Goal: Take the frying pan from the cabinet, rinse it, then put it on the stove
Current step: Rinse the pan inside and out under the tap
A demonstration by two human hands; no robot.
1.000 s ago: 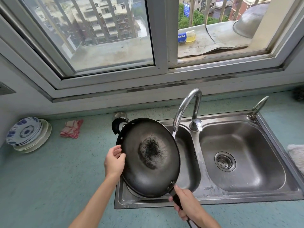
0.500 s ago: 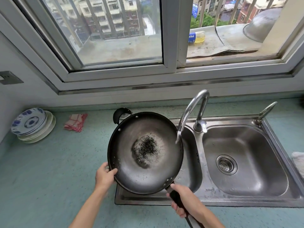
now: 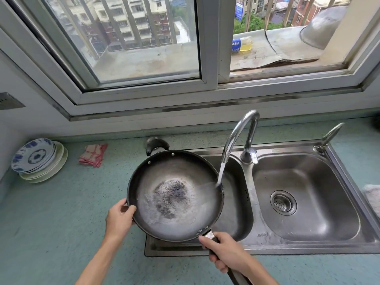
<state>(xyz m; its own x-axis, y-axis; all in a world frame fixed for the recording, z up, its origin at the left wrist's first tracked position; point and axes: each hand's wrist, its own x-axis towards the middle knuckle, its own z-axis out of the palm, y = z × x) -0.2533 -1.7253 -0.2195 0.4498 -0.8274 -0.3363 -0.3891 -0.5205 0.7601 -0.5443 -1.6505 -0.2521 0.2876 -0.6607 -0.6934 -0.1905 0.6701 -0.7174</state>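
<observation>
The dark round frying pan (image 3: 174, 196) hangs almost level over the left sink basin (image 3: 236, 202), a blackened patch at its centre. Water runs from the curved faucet (image 3: 238, 136) onto the pan's right inner edge and spreads across the bottom. My left hand (image 3: 119, 218) clasps the pan's left rim. My right hand (image 3: 228, 251) is wrapped around the black handle at the pan's near edge. A small black helper handle sticks out at the pan's far side.
The right basin (image 3: 304, 202) has a drain strainer. A stack of blue-and-white plates (image 3: 39, 159) and a red checked cloth (image 3: 93, 154) lie on the green counter at left. A second small tap (image 3: 329, 136) stands at the sink's far right. The window is behind.
The pan has gone from steeply tilted to nearly level and shifted left under the tap. Water now lands inside it. My left hand slid down the rim.
</observation>
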